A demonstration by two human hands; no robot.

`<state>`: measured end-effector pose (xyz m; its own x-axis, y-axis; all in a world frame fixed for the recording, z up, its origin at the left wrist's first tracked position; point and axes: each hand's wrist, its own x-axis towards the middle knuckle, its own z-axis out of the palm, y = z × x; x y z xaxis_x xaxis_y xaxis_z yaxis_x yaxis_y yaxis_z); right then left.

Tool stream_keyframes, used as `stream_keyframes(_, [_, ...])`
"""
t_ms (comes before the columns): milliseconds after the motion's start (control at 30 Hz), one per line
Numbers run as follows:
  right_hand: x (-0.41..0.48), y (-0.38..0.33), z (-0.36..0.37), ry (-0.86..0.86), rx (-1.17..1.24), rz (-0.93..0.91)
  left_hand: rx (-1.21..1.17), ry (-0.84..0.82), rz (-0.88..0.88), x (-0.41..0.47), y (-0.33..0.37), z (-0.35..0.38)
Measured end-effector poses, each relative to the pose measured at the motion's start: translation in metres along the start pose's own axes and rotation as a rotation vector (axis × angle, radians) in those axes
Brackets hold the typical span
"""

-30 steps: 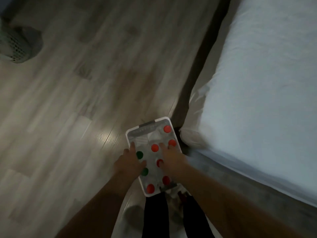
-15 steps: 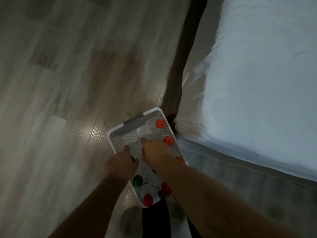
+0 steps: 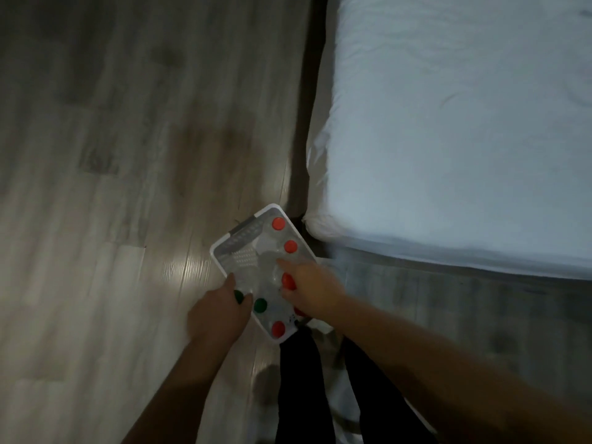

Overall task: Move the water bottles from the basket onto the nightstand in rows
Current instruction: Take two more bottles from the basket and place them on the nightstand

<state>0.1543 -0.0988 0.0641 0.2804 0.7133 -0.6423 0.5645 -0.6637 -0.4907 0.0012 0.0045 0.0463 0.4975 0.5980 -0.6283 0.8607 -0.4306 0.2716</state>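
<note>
basket (image 3: pixel 243 257) sitting on the floor (image 3: pixel 128 187) at the bed (image 3: pixel 448 123) corner. left hand (image 3: pixel 217 312) fingers pinching the green-capped bottle (image 3: pixel 238 296) at the basket's left edge. right hand (image 3: pixel 312 288) lying over the red-capped bottle (image 3: pixel 288 281) mid-basket, grasp unclear. both bottles standing upright under the hands, so probably needing a straight-up lift.

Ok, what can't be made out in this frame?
Head view, dim and blurred:
The nightstand: outside the frame.
The left hand: covers part of a green cap; grip unclear.
The right hand: hides part of a red cap; grip unclear.
The bottles in the basket: clear bodies lost in dimness, only caps show.
</note>
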Motion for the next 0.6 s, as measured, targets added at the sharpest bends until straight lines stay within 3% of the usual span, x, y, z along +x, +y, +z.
stream_keyframes(300, [-0.179, 0.026, -0.048, 0.338, 0.204, 0.08, 0.0, 0.042, 0.113, -0.133, 0.072, -0.054])
stream_keyframes(600, [-0.325, 0.135, -0.032, 0.631, 0.416, 0.287, -0.035, 0.142, 0.379, -0.224, 0.166, -0.012])
